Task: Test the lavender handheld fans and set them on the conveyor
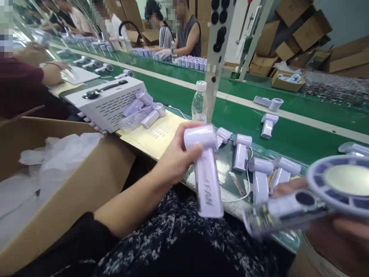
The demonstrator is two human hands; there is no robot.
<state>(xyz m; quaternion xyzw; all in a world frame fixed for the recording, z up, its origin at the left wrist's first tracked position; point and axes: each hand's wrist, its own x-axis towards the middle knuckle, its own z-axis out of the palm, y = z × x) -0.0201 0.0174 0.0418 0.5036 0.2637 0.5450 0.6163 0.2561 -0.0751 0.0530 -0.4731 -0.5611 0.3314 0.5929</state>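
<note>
My left hand [180,154] is closed around a pale purple handheld fan [208,181], thumb across the neck below its barrel-shaped head. The letters "FAN" show on its handle, which hangs down over my lap. At the right edge, my right hand [343,234] grips a second handheld fan [296,206], slightly blurred. Its round slotted head faces up, and its handle looks uncovered, with parts showing inside. Between my hands, several purple fans, one of them a wrapped-looking fan [241,152], lie along the bench edge beside a white cable [239,198].
A plastic bottle [199,102] stands by a metal post [217,57]. Left are a slotted white box [115,102], yellow paper [141,140] with small stickers, and a carton [86,184] of plastic bags. Fans lie on the green conveyor [305,127]. Co-workers sit across and at left.
</note>
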